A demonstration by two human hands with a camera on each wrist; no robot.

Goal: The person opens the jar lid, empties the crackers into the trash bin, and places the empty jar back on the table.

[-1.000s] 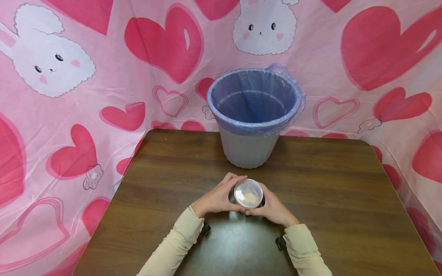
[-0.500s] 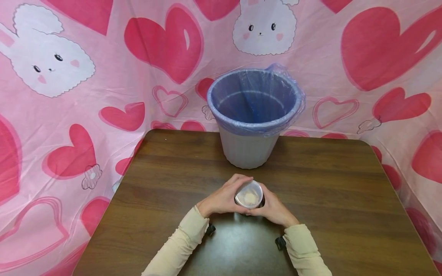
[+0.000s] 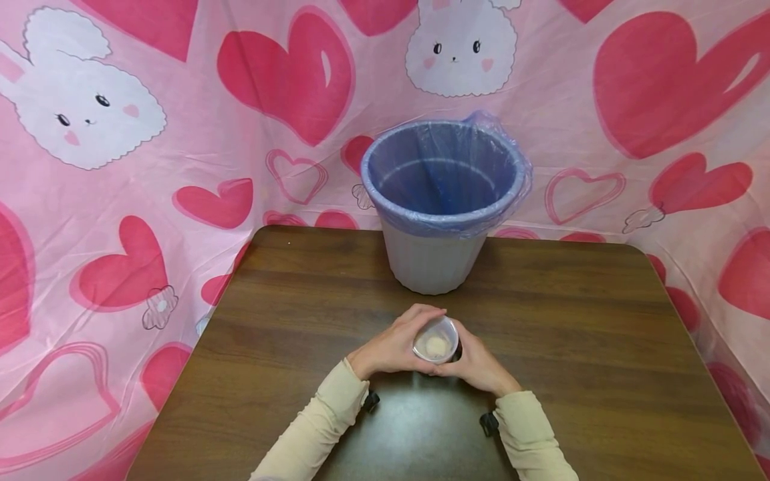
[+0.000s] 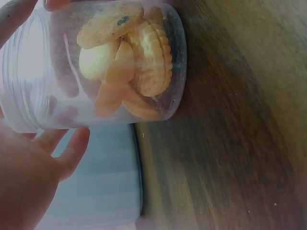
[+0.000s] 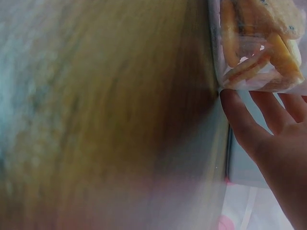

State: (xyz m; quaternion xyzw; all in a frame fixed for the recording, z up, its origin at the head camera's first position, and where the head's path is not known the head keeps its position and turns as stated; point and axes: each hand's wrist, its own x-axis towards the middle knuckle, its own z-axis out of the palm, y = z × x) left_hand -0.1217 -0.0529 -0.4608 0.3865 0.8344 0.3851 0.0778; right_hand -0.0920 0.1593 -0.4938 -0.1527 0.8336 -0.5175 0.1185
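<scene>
Just in front of the grey plastic bin lined with a blue bag (image 3: 441,200), a small clear plastic jar of round biscuits (image 3: 436,341) stands on the dark wooden table (image 3: 571,321). The left hand (image 3: 391,347) and right hand (image 3: 475,364) both curl round it. An even, level two-sided hold looks best. Nothing stands between jar and bin.
</scene>
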